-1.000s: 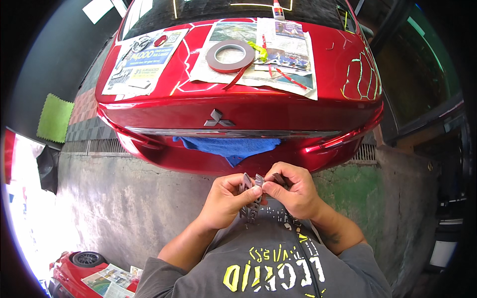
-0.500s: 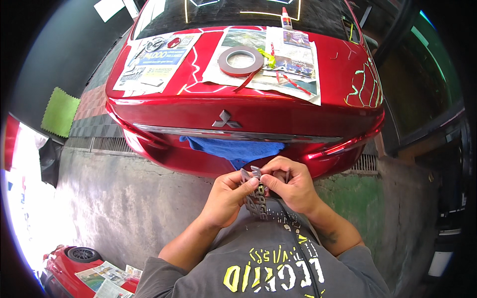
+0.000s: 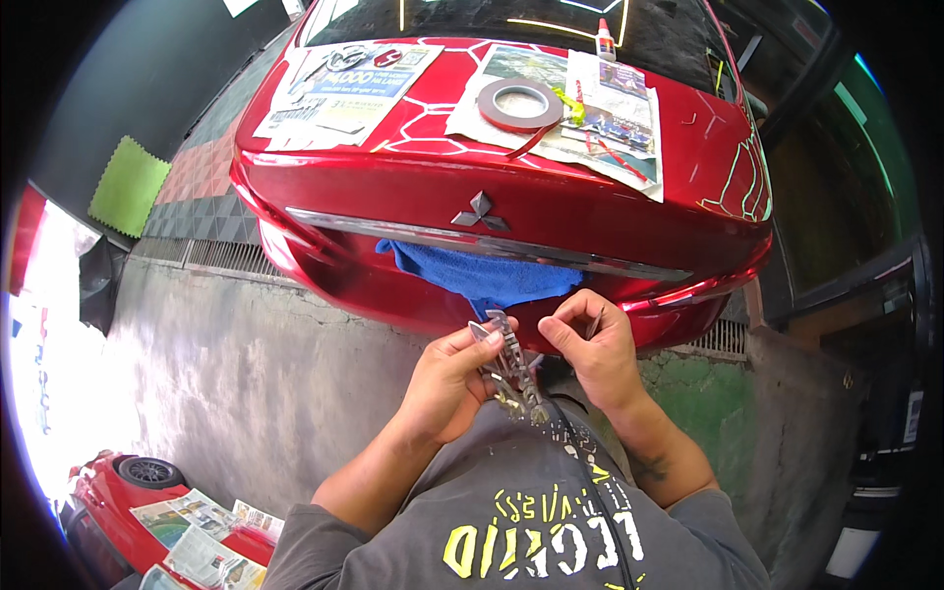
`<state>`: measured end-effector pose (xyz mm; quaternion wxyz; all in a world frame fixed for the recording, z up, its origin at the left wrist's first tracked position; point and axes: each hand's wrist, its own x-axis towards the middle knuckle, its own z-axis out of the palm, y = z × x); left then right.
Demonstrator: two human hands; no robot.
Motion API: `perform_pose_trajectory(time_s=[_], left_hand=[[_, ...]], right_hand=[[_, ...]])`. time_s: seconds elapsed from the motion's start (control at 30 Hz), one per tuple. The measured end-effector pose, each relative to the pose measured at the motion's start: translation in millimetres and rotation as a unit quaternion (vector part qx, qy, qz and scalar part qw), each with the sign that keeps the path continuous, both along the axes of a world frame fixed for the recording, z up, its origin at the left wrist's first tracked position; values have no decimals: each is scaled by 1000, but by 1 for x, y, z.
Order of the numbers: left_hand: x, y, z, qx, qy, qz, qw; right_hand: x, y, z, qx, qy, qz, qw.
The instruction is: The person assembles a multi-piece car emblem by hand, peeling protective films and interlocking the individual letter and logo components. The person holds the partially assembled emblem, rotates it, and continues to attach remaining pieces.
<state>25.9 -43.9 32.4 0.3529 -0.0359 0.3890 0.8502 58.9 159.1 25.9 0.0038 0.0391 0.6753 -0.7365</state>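
In front of my chest, my left hand (image 3: 447, 379) pinches a grey lettered car badge (image 3: 512, 356) between thumb and fingers. The badge hangs down, tilted, with its letters seen partly edge-on. Just to the right, my right hand (image 3: 597, 354) is apart from the badge, thumb and forefinger pressed together. A thin dark sliver (image 3: 594, 324) shows at its curled fingers; I cannot make out what it is. Beyond both hands, a blue cloth (image 3: 501, 278) hangs over the rear bumper of a red car (image 3: 393, 187), below its three-diamond emblem (image 3: 480, 212).
Newspaper sheets (image 3: 472, 123) lie on the boot lid with a roll of tape (image 3: 489, 110), red strips (image 3: 621, 160) and a yellow-green scrap (image 3: 570, 104). A white glue bottle (image 3: 604, 41) stands by the rear window. Another red car part (image 3: 98, 492) sits at lower left.
My right hand has come away from the badge, up and to the right. The badge has turned more edge-on in my left hand. The whole view has tilted slightly.
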Motion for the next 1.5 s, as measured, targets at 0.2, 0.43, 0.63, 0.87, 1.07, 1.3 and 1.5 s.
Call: perform_pose_trajectory(time_s=[0.2,0.43,0.63,0.87,1.07,1.3,1.5], left_hand=[[6,-19,-15,-25,10,64,998],[15,-26,-22,-29,37,75,996],[8,-19,-24,-46,40,95,994],[-29,-10,-27,-83,83,146,982],[-70,-4,-6,-68,2,146,987],[-113,12,27,-128,39,111,985],[-142,17,33,-134,57,83,986]], right_hand=[[29,-27,-5,-6,-58,120,991],[32,-54,-15,-51,-81,89,991],[20,-60,-8,-25,-83,104,991],[-20,-37,-3,0,-11,34,999],[-69,0,-3,18,9,88,996],[-119,19,28,10,69,85,994],[-137,19,29,7,63,97,993]])
